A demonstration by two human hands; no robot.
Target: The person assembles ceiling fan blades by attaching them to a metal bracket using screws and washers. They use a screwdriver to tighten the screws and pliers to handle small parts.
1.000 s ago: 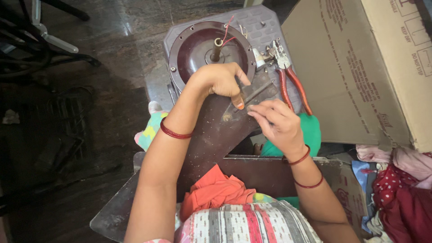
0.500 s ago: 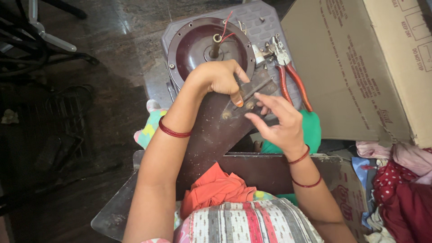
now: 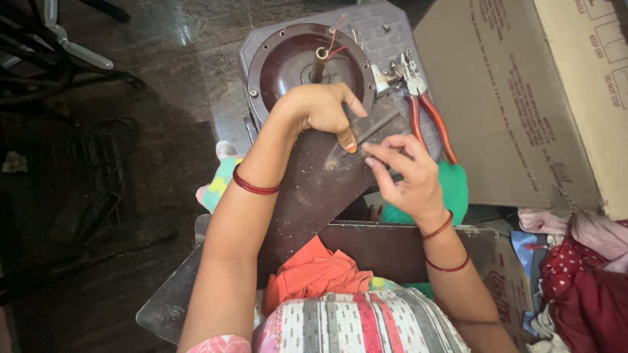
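Head view: both hands (image 3: 366, 144) on brown fan blade (image 3: 314, 189).

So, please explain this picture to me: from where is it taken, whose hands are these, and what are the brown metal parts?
The camera sits on the person's head and looks down, so both arms are the person's own. The left hand presses on a long brown blade, like a ceiling fan's, at its metal bracket. The right hand pinches something small there; I cannot tell what. Beyond lies a round brown motor housing with red wires, on a grey stool. Red-handled pliers lie beside it, and a cardboard box stands to the right.
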